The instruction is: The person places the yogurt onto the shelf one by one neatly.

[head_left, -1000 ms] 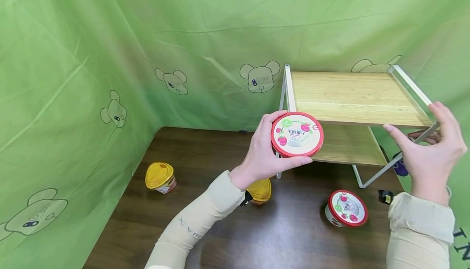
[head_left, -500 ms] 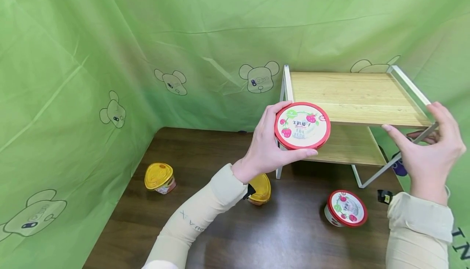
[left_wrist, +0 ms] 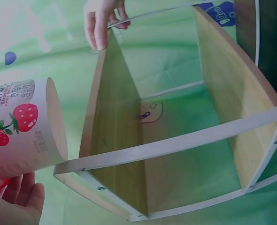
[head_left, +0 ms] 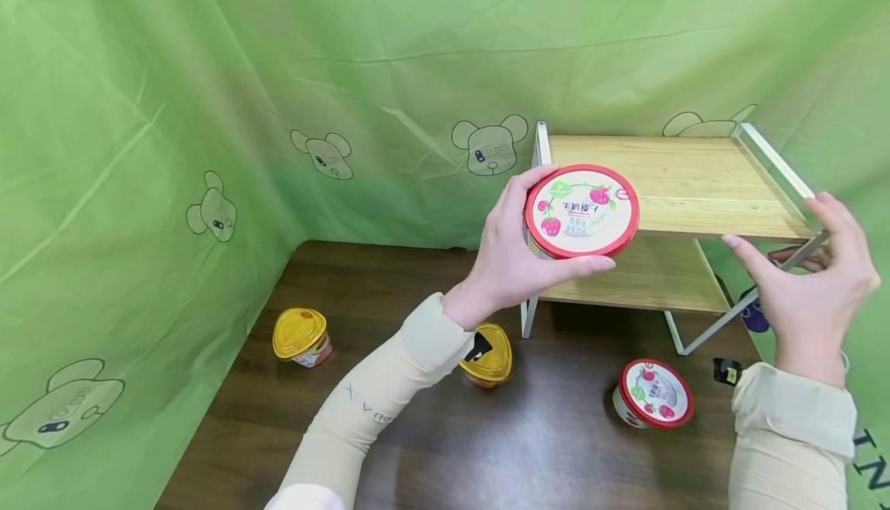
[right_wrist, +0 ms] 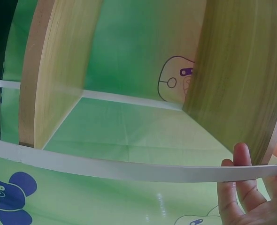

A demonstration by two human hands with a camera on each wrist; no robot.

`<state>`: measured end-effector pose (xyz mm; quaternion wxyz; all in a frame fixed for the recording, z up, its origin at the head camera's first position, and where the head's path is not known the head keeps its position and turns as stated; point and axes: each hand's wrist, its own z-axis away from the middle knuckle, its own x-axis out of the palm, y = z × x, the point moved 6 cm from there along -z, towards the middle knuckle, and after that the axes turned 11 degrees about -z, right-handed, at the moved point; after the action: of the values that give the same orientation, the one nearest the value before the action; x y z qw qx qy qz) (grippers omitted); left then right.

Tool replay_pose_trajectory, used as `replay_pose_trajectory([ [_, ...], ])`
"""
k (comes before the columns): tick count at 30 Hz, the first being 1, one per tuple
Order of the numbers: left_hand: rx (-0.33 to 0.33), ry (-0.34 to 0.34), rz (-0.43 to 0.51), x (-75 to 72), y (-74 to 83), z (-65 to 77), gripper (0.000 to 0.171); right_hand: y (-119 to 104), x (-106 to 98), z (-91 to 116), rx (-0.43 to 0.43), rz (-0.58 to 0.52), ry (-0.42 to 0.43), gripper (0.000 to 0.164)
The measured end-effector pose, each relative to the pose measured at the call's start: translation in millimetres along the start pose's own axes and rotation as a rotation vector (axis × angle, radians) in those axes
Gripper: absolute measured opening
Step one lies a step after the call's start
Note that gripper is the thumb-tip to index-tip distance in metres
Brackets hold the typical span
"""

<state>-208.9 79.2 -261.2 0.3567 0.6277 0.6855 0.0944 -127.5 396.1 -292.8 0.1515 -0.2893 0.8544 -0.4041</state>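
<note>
with fingers of the left hand (head_left: 511, 255) curled round the red-lidded tub (head_left: 582, 211), holding it up near the left corner of the wooden shelf (head_left: 702, 185); with those of the right hand (head_left: 827, 278) curled round the white frame (right_wrist: 129, 169) at near right. likely a light, smooth tub, stiff enough to grip round the sides without crushing. below, a dark counter (head_left: 389, 286); behind, green cloth (head_left: 389, 31).

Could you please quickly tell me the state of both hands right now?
Left hand: holding a red-lidded strawberry tub.
Right hand: holding the white shelf frame near its upper front corner.
</note>
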Motion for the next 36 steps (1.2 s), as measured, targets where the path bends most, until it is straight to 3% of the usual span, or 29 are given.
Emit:
replay_pose_trajectory([
  [7, -0.031, 0.016, 0.029, -2.5, 2.3, -10.7, 0.101, -3.5, 1.3, 0.7, -0.012, 0.002, 0.006, 0.066],
  [21, -0.16, -0.024, 0.159, 2.4, -3.6, -31.3, 0.093, -3.1, -0.5, 1.3, 0.002, 0.013, 0.009, 0.066],
  [36, -0.278, -0.075, 0.172, 6.2, 2.4, -58.7, 0.092, -4.5, -1.2, 2.4, 0.015, 0.017, 0.005, 0.067],
])
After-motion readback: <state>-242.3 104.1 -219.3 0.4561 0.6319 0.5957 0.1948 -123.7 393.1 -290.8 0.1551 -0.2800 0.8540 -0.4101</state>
